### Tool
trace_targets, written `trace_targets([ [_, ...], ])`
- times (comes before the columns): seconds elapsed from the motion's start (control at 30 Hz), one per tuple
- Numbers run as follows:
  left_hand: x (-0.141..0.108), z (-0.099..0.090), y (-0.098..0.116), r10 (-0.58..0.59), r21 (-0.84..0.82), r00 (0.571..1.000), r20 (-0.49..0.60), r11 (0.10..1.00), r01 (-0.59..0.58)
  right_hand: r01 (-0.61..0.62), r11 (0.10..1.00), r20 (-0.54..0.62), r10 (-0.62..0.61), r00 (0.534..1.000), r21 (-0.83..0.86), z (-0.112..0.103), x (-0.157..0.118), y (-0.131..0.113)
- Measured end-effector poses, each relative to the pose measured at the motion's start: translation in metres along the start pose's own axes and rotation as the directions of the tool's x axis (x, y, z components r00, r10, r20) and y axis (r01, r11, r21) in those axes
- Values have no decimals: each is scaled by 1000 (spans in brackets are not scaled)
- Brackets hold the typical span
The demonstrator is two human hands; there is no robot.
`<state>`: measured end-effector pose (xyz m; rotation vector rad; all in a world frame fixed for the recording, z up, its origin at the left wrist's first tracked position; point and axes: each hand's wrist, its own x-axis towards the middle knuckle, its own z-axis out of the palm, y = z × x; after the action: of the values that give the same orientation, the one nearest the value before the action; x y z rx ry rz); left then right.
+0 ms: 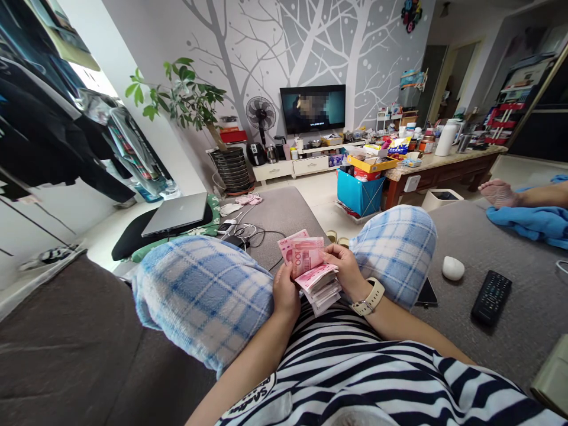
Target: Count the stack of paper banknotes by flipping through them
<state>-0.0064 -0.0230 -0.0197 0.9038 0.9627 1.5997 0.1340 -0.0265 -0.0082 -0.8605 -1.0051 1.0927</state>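
Note:
A thick folded stack of pink banknotes [320, 283] sits between my two hands, above my lap. My left hand [286, 291] grips the stack from its left side, its fingers closed around the notes. Fanned out at the top are a few single pink notes [307, 251] marked 100. My right hand [348, 269] pinches the right edge of one of these upper notes between thumb and finger. A cream watch [371, 297] is on my right wrist. The inner fingers of both hands are partly hidden by the notes.
A grey laptop [175, 214] and tangled cables [248, 234] lie ahead to the left. On the sofa at right are a black remote [491, 297], a white rounded case [453, 268] and another person's bare foot [499, 194]. A cluttered table [444, 163] stands beyond.

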Motion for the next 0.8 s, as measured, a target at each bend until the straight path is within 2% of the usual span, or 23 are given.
trace_targets([
  [0.23, -1, 0, 2, 50, 78, 999, -2, 996, -50, 0, 1000, 5, 0, 1000, 2, 2, -2, -3],
  [0.53, 0, 1, -1, 7, -25, 1000, 7, 1000, -7, 1, 1000, 16, -1, 1000, -8, 1, -2, -3],
  [0.8, -2, 0, 1, 26, -1, 1000, 13, 1000, -26, 8, 1000, 19, -8, 1000, -14, 1, -2, -2],
])
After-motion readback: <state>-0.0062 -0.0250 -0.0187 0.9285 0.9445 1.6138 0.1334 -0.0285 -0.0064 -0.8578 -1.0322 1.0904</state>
